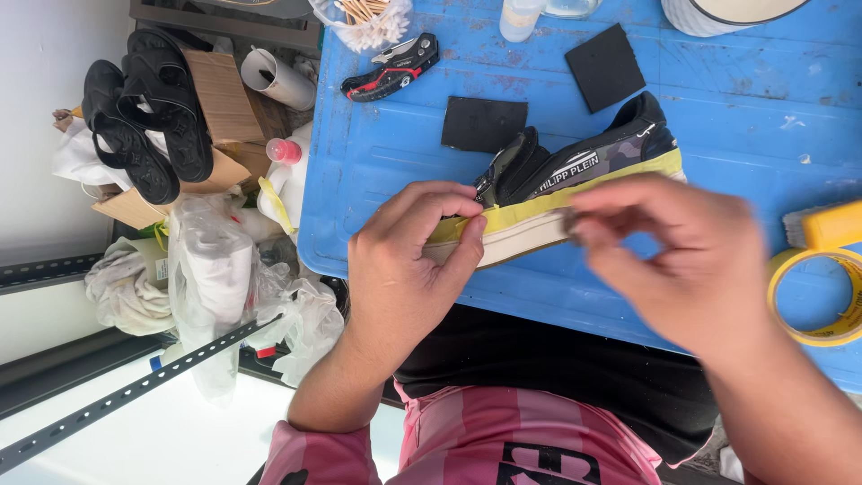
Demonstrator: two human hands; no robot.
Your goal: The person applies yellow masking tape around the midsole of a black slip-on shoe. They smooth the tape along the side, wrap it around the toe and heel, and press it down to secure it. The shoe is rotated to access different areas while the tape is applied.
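My left hand (pixel 409 260) pinches the yellow tape (pixel 539 208) against the shoe (pixel 575 175) at its heel end, steadying it on the blue worktop (pixel 718 117). My right hand (pixel 691 260) is blurred over the shoe's middle; I cannot tell its fingers' state. A tape roll (pixel 822 296) lies right of the shoe.

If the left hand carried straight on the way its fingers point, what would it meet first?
The left hand points right along the yellow tape on the shoe; it would probably meet the blurred right hand first, though depth is unclear.

Motion-blurred right hand (pixel 687 260) over the sneaker's (pixel 575 175) midsection, heel behind the left hand (pixel 413 260).
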